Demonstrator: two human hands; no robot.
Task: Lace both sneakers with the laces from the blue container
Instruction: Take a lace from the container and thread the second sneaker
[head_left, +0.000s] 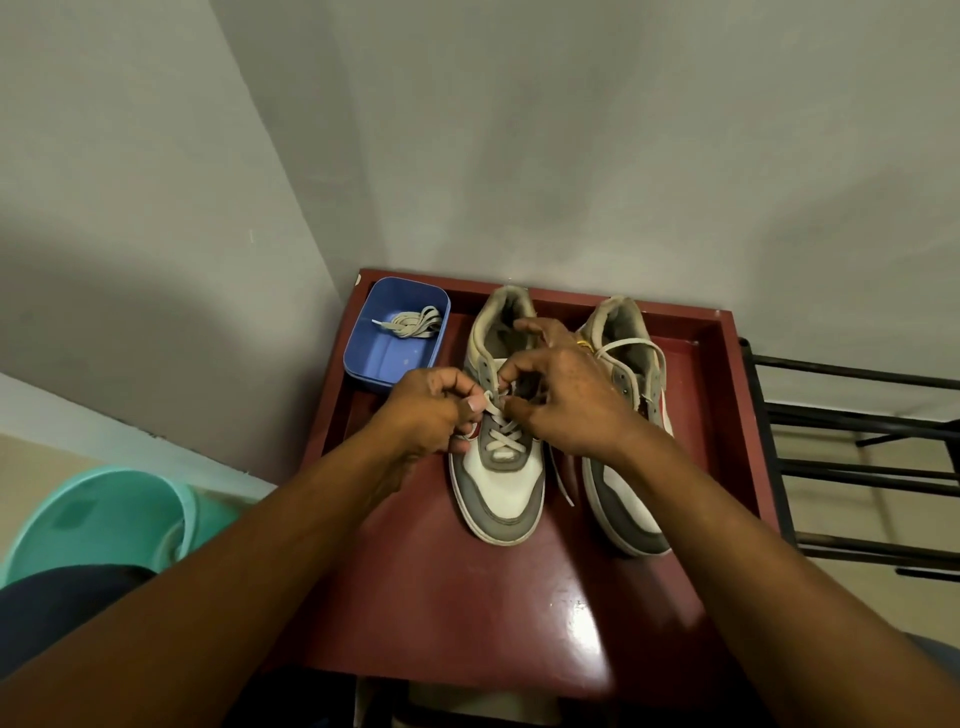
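From my remote seat I judge the job well under half done. At the far left of the counter (467, 597) the blue container (363, 358) holds one bundled lace (415, 325), coiled and not yet drawn out, so the second sneaker's lacing is all to come. Just right of it my left hand (431, 410) has its fingers (470, 402) curled narrow, pinching a strand of the working lace (501, 434) at the left sneaker (498, 499). That sneaker shows a few crossings over its lower eyelets, nearest me; the upper eyelets toward the heel look unthreaded. My right hand (566, 395) hovers over the tongue with its fingers (511, 364) bent close together, and I take them to be nipping the other strand, though the contact is partly hidden. The free run of that strand loops over the right sneaker (623, 519) and trails down between the pair. The right sneaker shows no lacing of its own where I can see it. As for the room: a teal tub (104, 519) sits on the floor at near left, plain grey walls (519, 130) meet in a corner behind, the counter is dark red and glossy with a raised rim, and a black metal rack (857, 467) stands at its right.
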